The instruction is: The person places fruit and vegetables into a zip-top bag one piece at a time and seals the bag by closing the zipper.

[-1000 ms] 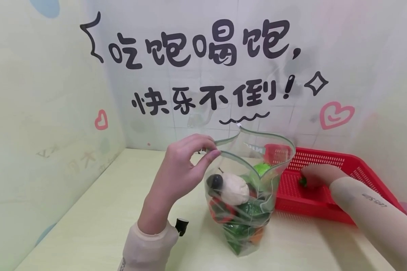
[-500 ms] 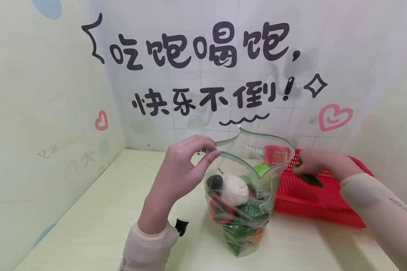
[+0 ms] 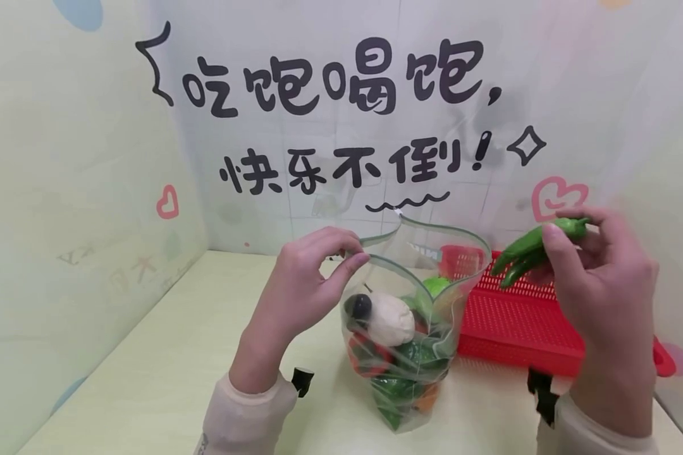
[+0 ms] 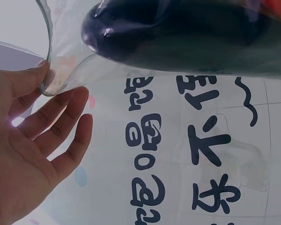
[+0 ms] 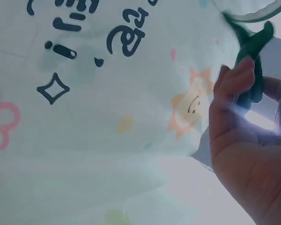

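My left hand [image 3: 310,281] pinches the green-edged rim of a clear zip bag [image 3: 398,264] between thumb and fingers, and the bag's mouth gapes. Through its wall show a white vegetable [image 3: 391,319], a dark eggplant [image 3: 358,307], a light green piece [image 3: 437,287], and red, dark green and orange produce lower down. The eggplant [image 4: 178,37] looks long and glossy in the left wrist view. Right of the bag, my right hand [image 3: 609,284] holds two green chili peppers [image 3: 537,246] raised over the basket, their tips pointing toward the bag.
A red perforated basket [image 3: 506,347] stands behind and to the right of the bag, partly hidden by my right hand. Pale table [image 3: 165,379] surface lies to the left. A printed wall [image 3: 319,208] closes off the back and sides.
My right hand has come up out of the red basket with the green chili peppers, now turned to point at the bag. My left hand keeps its place on the rim.
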Tool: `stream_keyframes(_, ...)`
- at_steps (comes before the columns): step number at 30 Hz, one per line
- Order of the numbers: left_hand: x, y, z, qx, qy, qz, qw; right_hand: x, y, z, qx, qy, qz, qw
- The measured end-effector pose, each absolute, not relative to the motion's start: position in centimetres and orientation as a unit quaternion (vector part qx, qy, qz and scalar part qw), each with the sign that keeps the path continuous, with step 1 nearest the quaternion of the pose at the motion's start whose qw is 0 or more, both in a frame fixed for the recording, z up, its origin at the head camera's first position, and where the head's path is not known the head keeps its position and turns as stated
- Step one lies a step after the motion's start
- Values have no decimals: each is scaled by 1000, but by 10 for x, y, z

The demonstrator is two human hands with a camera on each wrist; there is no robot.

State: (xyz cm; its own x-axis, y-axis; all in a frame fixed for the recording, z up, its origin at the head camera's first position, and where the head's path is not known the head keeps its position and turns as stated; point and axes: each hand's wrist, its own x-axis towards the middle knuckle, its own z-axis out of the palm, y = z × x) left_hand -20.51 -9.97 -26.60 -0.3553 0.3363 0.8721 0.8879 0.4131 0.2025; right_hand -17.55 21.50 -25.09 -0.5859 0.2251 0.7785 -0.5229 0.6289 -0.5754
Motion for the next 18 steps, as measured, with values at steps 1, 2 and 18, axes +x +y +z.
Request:
stream_keyframes(1,-205,-100,-266,-411,-743,-352,392,-173,210,-252,114,-754,441,472)
stream_keyframes(2,-205,-100,-266,-412,-743,-352,393,-172,206,-252,138,-728,462,488)
stream_keyframes(18,-202,-98,-264,-416,-747,-342,391,-166,149,-251,380,-638,473,475)
